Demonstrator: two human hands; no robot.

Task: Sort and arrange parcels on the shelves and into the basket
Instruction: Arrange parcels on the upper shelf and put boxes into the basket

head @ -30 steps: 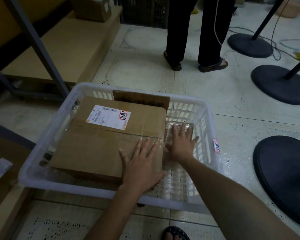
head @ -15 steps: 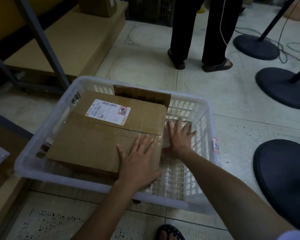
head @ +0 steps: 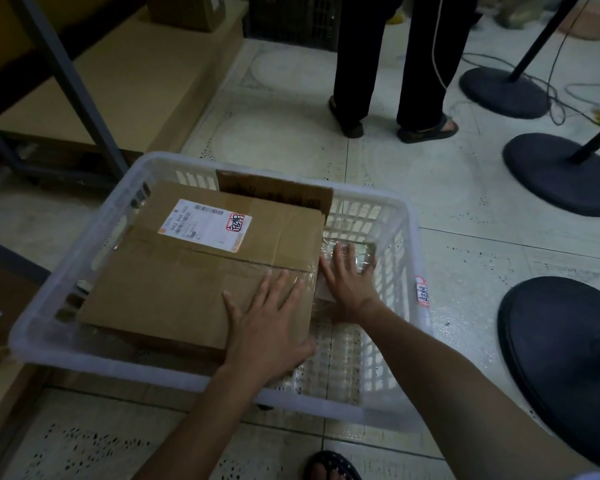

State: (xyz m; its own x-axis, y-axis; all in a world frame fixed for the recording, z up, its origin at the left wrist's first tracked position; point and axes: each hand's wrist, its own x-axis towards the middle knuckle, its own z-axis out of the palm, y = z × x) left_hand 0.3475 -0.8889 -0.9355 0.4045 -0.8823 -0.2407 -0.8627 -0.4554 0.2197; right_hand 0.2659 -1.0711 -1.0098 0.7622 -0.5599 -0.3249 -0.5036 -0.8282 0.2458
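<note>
Inside the basket, the left hand lies flat on the box, at its lower-right corner; the right hand, fingers spread, presses the clear-wrapped parcel beside it.

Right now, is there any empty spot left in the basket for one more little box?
Yes: the bare mesh floor in the near right corner, bordered by the big box, the small wrapped parcel under the right hand and the basket walls. The left and middle are crowded: the big box fills them, left hand flat on it.
</note>
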